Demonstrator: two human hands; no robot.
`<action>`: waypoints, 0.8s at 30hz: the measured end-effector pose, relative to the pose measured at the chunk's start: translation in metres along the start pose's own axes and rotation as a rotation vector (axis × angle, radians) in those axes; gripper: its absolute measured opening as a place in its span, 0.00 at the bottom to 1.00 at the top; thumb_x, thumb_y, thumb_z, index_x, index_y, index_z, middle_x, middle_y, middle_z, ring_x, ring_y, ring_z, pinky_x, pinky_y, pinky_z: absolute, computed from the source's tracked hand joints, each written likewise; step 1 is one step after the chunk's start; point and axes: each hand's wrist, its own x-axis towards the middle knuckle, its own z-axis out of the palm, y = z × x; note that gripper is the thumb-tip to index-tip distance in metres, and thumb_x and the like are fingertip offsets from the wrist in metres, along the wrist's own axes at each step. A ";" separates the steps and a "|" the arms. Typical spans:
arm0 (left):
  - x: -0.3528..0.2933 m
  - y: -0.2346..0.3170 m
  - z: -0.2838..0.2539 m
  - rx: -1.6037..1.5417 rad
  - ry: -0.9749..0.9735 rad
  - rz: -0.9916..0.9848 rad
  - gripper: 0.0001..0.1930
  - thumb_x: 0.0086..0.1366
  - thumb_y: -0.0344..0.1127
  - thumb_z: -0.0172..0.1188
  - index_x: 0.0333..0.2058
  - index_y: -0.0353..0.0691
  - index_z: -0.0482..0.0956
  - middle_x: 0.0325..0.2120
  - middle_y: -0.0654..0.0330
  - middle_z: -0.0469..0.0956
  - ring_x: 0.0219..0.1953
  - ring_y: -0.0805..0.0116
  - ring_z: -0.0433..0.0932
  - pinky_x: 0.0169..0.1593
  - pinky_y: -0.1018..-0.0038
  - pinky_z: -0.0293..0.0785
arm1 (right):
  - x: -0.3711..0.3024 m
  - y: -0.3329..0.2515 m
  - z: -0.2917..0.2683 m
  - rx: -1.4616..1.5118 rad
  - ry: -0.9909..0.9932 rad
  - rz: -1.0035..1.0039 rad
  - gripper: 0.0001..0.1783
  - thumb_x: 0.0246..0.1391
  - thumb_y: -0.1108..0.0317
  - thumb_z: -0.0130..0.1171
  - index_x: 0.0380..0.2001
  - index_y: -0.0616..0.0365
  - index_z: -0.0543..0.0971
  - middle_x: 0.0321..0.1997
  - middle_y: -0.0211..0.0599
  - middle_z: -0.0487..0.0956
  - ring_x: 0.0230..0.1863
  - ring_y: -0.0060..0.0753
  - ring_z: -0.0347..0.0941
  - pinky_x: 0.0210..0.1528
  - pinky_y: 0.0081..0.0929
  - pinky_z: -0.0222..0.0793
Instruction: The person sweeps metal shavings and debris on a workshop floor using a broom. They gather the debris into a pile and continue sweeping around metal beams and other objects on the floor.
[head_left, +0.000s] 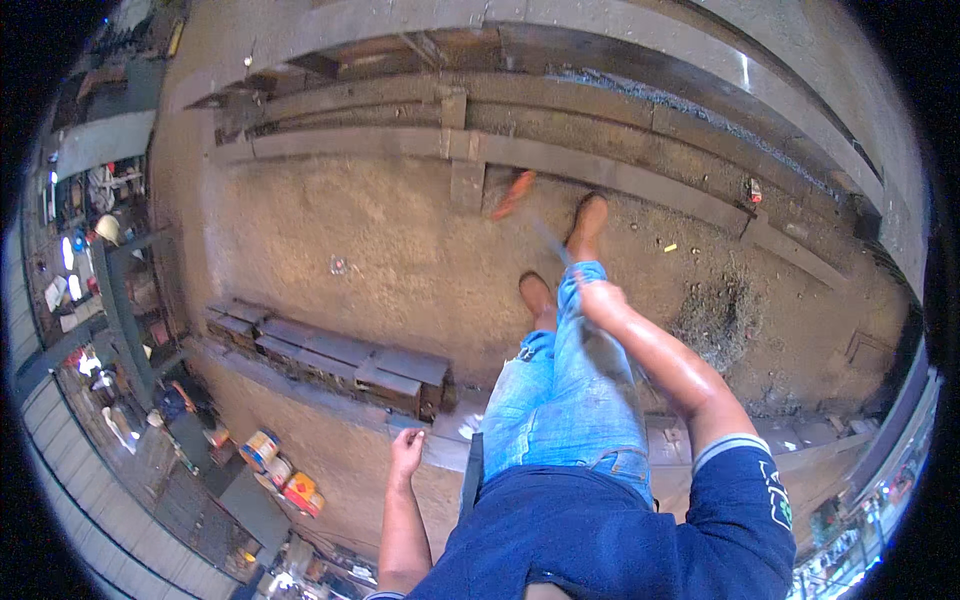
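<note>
My right hand [601,301] is closed round the thin handle of an orange-headed tool [514,195]. The tool reaches forward and left past my knee, its head over the dirt floor beside a steel beam; blur hides its exact kind. Out to my left, my left hand [406,450] hangs by the near end of a row of dark steel pieces [345,352]. Its fingers are curled together, and a pale spot shows at the tips; I cannot make out what, if anything, they hold. My brown boots [587,228] are one ahead of the other.
Long steel beams [610,180] lie across the floor ahead, with a short upright block [466,185] against one. A dark debris pile [722,318] is at right. Paint buckets [262,450] and a yellow-red container [302,494] stand at left, near cluttered racks and a person [176,402].
</note>
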 end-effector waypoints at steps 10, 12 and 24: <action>-0.017 -0.138 0.079 -0.077 -0.075 -0.124 0.11 0.69 0.38 0.60 0.39 0.35 0.81 0.34 0.58 0.85 0.37 0.70 0.81 0.44 0.72 0.76 | -0.144 0.138 0.064 -0.334 -0.218 0.244 0.35 0.55 0.72 0.51 0.69 0.57 0.62 0.36 0.58 0.83 0.39 0.57 0.82 0.42 0.51 0.79; 0.006 -0.091 0.097 -0.188 -0.084 -0.084 0.11 0.69 0.38 0.60 0.41 0.35 0.81 0.35 0.58 0.85 0.38 0.71 0.81 0.45 0.72 0.76 | -0.130 0.110 0.067 -0.278 -0.175 0.196 0.31 0.57 0.72 0.49 0.65 0.63 0.65 0.37 0.59 0.83 0.40 0.59 0.82 0.42 0.53 0.78; -0.038 0.037 0.168 0.073 0.018 0.277 0.15 0.66 0.44 0.64 0.40 0.37 0.83 0.33 0.55 0.85 0.38 0.68 0.82 0.44 0.68 0.78 | -0.027 0.069 0.144 0.518 0.018 -0.038 0.22 0.56 0.63 0.58 0.52 0.60 0.70 0.32 0.48 0.81 0.27 0.43 0.81 0.25 0.43 0.77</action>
